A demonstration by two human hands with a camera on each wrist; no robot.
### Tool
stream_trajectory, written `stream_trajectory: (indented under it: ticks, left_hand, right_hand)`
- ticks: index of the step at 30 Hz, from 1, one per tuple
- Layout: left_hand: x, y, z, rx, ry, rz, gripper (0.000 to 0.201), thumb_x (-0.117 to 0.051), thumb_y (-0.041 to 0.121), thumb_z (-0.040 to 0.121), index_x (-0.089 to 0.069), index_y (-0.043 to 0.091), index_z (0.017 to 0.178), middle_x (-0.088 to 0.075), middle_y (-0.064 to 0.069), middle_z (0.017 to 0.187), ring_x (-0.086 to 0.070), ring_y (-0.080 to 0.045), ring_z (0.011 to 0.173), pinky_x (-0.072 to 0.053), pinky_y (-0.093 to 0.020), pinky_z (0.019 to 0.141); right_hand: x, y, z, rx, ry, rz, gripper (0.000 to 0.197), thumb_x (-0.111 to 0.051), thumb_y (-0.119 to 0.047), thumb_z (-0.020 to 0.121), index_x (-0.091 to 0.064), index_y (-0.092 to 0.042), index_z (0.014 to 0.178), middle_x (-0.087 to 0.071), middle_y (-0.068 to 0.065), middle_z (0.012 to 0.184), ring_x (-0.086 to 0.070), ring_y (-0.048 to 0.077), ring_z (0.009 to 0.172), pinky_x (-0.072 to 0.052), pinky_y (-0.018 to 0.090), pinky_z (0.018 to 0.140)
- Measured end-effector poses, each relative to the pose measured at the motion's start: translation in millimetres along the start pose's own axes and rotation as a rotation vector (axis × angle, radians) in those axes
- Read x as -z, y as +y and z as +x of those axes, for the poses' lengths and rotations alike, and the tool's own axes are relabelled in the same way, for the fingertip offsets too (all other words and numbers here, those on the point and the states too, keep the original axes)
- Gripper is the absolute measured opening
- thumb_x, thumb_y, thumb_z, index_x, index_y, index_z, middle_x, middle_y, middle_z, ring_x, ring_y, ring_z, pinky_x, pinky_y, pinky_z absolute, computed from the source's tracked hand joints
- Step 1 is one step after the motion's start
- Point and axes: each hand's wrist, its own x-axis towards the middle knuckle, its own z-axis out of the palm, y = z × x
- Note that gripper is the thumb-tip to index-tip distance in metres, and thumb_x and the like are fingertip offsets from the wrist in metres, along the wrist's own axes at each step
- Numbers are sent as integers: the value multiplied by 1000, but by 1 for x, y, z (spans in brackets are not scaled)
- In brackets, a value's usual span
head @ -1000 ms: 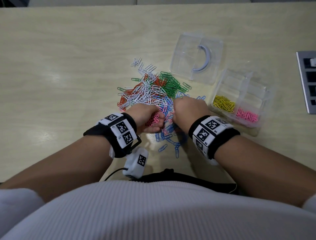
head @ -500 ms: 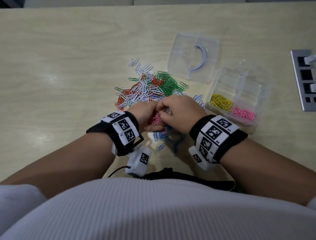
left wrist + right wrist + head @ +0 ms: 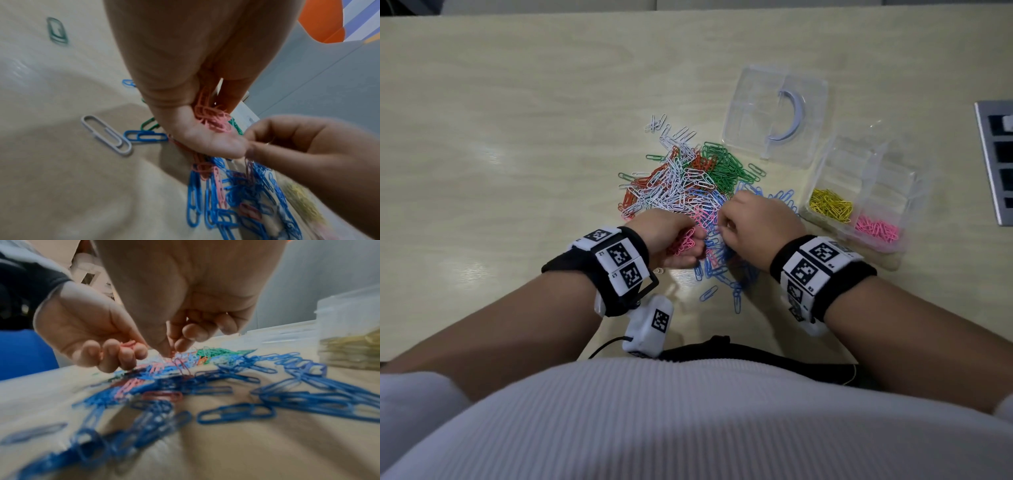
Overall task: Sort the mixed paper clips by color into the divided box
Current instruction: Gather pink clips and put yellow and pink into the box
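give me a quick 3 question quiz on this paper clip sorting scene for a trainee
1. True or false: the left hand holds a bunch of pink paper clips.
2. Which colours already lie in the divided box? A) green and blue B) yellow and pink C) white and orange
3. Fill in: the right hand is picking over the ____ paper clips at the near edge of the mixed pile.

Key
1. True: the pink clips sit in its curled fingers.
2. B: yellow paper clips fill one near compartment, and more pink paper clips fill the one beside it.
3. blue: the blue paper clips lie below that hand.
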Motion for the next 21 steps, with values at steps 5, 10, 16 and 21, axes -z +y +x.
stream_trajectory:
  ticks: [5,10,16,21]
  left_hand:
    - [-7,3,1,-18,-8,-10,17,-50,18,95,-61,6,92,-62,-8,69,-63,-14,55,-58,-27,55]
    - [-6,3,5,2,-39,27,30,-42,25,100,-61,10,81,-61,-6,64,-57,-11,55,-56,-23,54]
    - [-5,1,5,5,-19,27,32,-42,24,100,-63,9,81,-63,-6,64,-59,-11,53,-57,-25,59]
    - [-3,0,5,13,-23,14,32,-43,24,100,-63,8,82,-64,-6,64,-60,-12,53,-57,-26,57]
  right_hand:
    - [11,-21,-2,105,33,188,13,-57,-31,88,-68,-24,92,-62,-2,91,-58,21,88,-44,35,77]
    - [8,5,-3,-98,-101,83,15,-53,-27,87,-63,-29,98,-55,-3,99,-58,22,96,-48,37,81]
    - [5,13,-7,-76,-165,-103,13,-53,-31,91,-61,-27,99,-57,-3,104,-58,22,100,-41,33,80]
    - [7,16,-9,-130,-142,-62,4,-54,-26,84,-53,-29,86,-50,-6,93,-57,21,92,-38,32,74]
